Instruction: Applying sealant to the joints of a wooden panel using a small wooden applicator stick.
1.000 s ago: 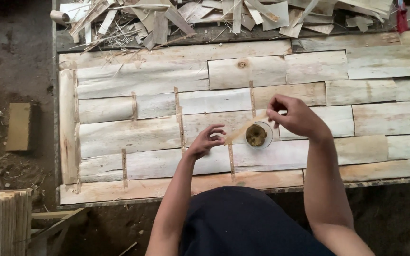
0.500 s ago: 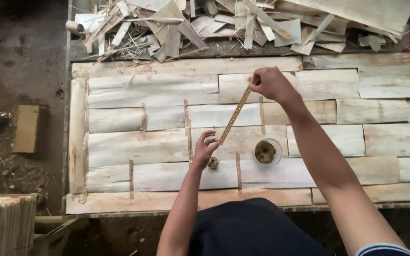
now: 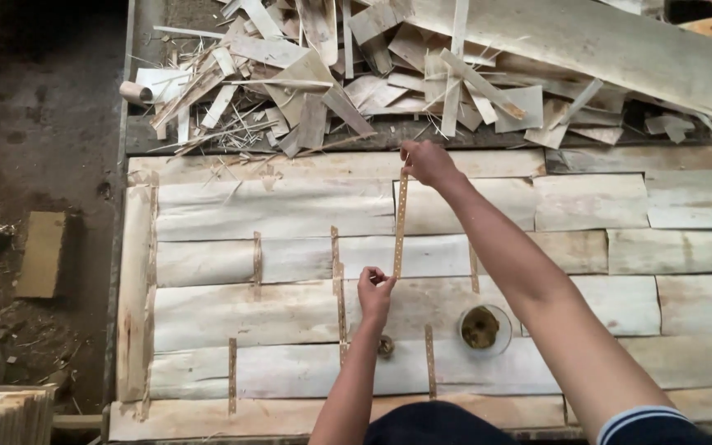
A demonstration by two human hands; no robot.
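The right hand (image 3: 428, 162) reaches far out over the bench (image 3: 133, 272), the arm stretched nearly straight from the lower right, its fingers pinched on the far end of a thin perforated tape strip (image 3: 400, 222). The left hand (image 3: 374, 290) sits nearer the body with the forearm rising from the bottom edge, its fingertips pressed together on the strip's near end. Between the two hands the strip is pulled taut and runs almost straight away from the person, lying over a vertical seam between pale veneer sheets (image 3: 274, 210) that cover the bench; whether it already touches the wood along its whole length is hard to tell from this angle.

A small round bowl (image 3: 483, 328) with dark contents stands just beside the right forearm, and a small dark roll (image 3: 385, 346) lies by the left wrist. Other short strips already bridge seams nearby. A heap of veneer scraps (image 3: 356, 74) lies beyond the sheets.

Half a second ago the strip slanted from upper right to lower left; now it stands close to vertical, and the right hand has moved further out towards the scraps. A second ago the right hand was at the bowl and the left lay flat on the sheets.
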